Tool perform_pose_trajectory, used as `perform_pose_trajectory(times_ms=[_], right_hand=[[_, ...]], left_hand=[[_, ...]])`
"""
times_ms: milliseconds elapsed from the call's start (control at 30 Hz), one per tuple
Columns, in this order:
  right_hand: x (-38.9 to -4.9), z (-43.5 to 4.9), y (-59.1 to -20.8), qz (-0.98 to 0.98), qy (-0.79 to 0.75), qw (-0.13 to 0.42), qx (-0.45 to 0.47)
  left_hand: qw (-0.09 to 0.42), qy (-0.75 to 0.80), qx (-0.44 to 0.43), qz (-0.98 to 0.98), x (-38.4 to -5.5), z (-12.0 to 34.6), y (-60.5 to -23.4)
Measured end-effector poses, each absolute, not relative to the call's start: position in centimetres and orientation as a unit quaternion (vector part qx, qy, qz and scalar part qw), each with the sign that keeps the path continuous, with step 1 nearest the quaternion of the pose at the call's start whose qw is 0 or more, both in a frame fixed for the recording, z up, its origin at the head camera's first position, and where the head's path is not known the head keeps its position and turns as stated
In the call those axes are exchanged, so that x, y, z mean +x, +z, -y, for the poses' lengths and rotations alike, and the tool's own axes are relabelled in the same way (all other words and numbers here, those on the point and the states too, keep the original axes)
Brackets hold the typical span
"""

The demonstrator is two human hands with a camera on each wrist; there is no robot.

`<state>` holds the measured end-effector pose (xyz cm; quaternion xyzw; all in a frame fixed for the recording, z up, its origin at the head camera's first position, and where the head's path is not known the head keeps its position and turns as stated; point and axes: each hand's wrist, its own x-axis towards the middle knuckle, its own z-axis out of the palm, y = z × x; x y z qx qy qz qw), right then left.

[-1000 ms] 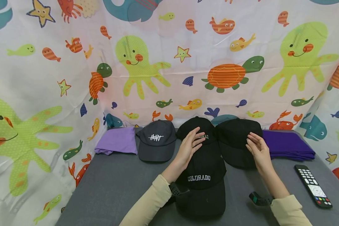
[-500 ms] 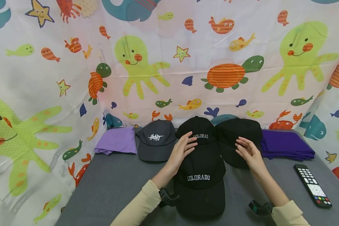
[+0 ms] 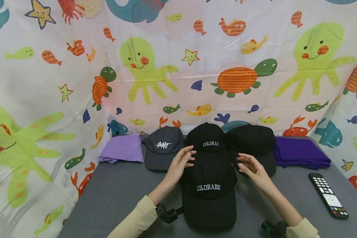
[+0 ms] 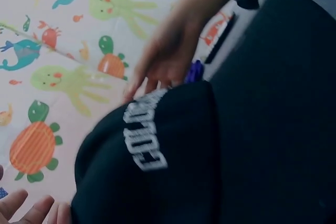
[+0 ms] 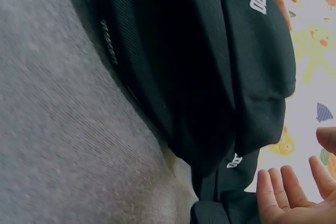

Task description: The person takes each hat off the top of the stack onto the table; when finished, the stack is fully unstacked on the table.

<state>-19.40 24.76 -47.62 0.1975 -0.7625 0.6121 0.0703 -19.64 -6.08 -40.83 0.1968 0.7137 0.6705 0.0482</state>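
A black cap lettered COLORADO (image 3: pixel 208 175) lies in the middle of the table, its brim toward me. My left hand (image 3: pixel 176 167) is at its left side, fingers loosely bent; whether the fingertips touch the crown I cannot tell. To the right of the same cap my right hand (image 3: pixel 256 170) hovers with relaxed fingers, in front of a plain black cap (image 3: pixel 253 140). Behind stands another black Colorado cap (image 3: pixel 206 135), partly covered by the front one. In the right wrist view, the right hand (image 5: pixel 296 195) appears apart from the black cap (image 5: pixel 257 66).
A dark grey HEART cap (image 3: pixel 165 148) sits at the back left beside a folded lilac cloth (image 3: pixel 122 148). Folded purple cloth (image 3: pixel 300 152) lies back right, with a remote control (image 3: pixel 328 195) in front. A printed sea-animal curtain (image 3: pixel 166 82) hangs behind the grey table (image 3: pixel 116 198).
Both hands have come back toward me and moved left, from over the rear caps to either side of the front cap. The caps stay in place.
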Motion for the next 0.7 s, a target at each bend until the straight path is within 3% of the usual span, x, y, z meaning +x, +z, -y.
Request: perform_pose_trajectory(times_ms=[267, 700], right_hand=[[-18.2, -23.8, -48.1, 0.803, 0.564, 0.041, 0.188], [-17.0, -23.0, -49.0, 0.823, 0.539, -0.02, 0.178]], left_hand=[[0.018, 0.622, 0.189, -0.76, -19.2, 7.7, -42.9], [0.1, 0.586, 0.176, -0.784, -18.5, 9.9, -46.9]])
